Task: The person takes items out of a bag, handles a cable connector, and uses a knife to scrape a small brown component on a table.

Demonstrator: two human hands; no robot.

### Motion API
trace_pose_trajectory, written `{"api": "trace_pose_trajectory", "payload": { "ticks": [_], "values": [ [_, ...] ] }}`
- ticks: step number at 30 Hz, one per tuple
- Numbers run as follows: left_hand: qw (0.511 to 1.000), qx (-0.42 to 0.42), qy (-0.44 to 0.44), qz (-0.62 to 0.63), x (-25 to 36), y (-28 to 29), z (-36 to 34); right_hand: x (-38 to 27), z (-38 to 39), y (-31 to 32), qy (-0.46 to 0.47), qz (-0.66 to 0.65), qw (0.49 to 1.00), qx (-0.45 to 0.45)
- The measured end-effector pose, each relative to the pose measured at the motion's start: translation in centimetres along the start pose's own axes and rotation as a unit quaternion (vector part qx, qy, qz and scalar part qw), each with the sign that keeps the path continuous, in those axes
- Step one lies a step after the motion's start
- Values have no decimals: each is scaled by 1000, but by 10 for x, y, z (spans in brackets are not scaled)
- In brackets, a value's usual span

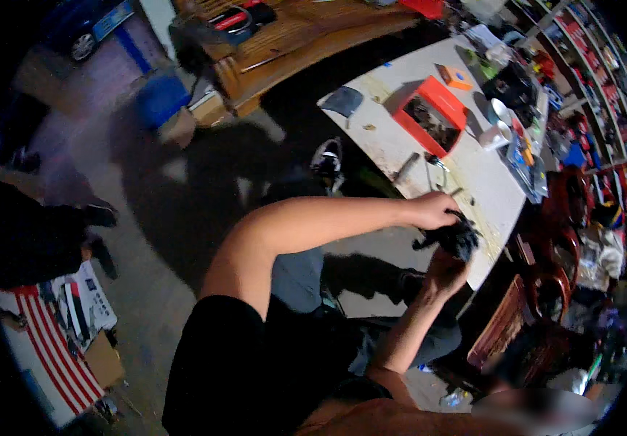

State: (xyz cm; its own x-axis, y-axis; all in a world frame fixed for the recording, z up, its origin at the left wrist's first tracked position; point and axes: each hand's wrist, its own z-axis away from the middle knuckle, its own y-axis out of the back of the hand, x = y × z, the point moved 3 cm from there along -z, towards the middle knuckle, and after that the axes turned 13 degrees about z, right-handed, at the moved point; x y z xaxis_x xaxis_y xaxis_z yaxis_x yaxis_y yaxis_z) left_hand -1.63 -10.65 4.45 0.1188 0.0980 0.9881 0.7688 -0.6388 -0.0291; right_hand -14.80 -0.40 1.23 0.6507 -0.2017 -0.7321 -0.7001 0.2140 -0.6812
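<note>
A dark, lumpy black object is held between my two hands above the near edge of a white table; I cannot make out its kind. My left hand grips it from the upper left, fingers closed. My right hand holds it from below with bent fingers, partly hidden behind it. Just beyond my left hand, a metal tool and a short grey cylinder lie on the table. Farther back stands an open orange-red box with small dark parts inside.
A small orange box, white cups and a dark flat pouch are on the table. Dark wooden chairs stand to the right, before packed shelves. A wooden bench is behind. Striped red-and-white packaging lies at left.
</note>
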Motion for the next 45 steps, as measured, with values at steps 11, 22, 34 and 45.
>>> {"api": "trace_pose_trajectory", "payload": {
  "ticks": [11,22,34,45],
  "values": [
    [975,28,178,134,14,-16,5,-14,9,30,-20,-50,998,26],
    [995,81,36,50,5,-2,1,-13,3,31,31,197,980,-25],
    [969,161,89,165,13,22,11,-33,15,-23,60,138,981,123],
    [962,195,71,177,15,28,13,-40,16,2,81,211,949,222]
  ]
}}
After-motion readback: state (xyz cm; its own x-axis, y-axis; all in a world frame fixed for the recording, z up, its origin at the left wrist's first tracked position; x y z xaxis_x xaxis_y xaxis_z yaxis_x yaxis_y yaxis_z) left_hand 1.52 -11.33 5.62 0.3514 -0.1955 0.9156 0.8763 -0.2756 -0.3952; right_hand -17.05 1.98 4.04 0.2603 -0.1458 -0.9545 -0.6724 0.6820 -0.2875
